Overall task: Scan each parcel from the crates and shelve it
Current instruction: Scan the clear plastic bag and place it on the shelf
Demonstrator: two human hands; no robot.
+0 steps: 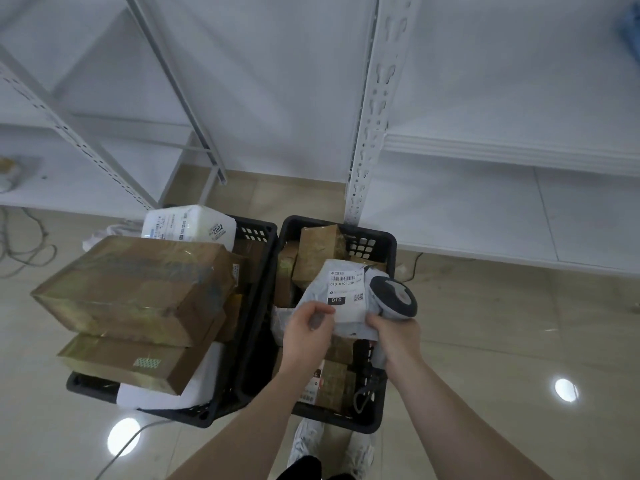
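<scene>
Shelving: white slotted-post shelving unit [369,109] beyond both hands, its lower boards well apart from them
Left crate: black plastic crate [221,393] just left of the left hand, heaped above its rim
Right crate: black plastic crate [375,407] directly under both hands, part filled with brown boxes
Large carton: taped brown carton [138,285] atop the left heap, left of the left hand, tilted
Second carton: flatter brown carton [138,363] beneath it
White parcel: labelled white parcel [188,225] at the far end of the left crate, marked 2002
Grey mailer: soft grey poly parcel [346,299] held above the right crate between the two hands, label up, marked 010
Scanner: grey handheld barcode scanner [394,296] touching the mailer's right edge, its head above the right hand
Left hand: left hand [308,329] pinches the mailer's near left corner, fingers curled
Right hand: right hand [394,336] grips the scanner handle, fingertips against the mailer's near right edge
</scene>
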